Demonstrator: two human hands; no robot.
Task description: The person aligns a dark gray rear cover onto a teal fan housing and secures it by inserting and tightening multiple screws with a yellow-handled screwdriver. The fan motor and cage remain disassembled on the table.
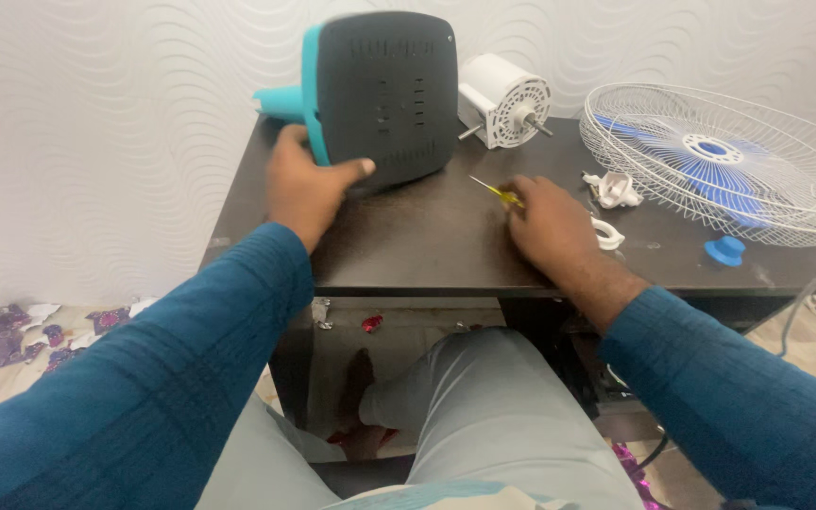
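Observation:
My left hand [306, 184] grips the edge of a fan base [384, 90], dark grey underneath with a teal rim and teal neck, tipped up on its side on the dark table [408, 250]. My right hand [552, 225] rests on the table and closes on a small yellow-handled screwdriver [495, 192], whose shaft points toward the base. A white fan motor [507, 99] with its shaft sticking out sits just behind, to the right of the base.
A white wire fan guard [767, 203] with blue blades inside lies on the table's right. White plastic pieces [613, 189] and a blue cap [726, 250] lie near it. Torn paper scraps [11, 335] litter the floor at left. My knee [484, 397] is under the table front.

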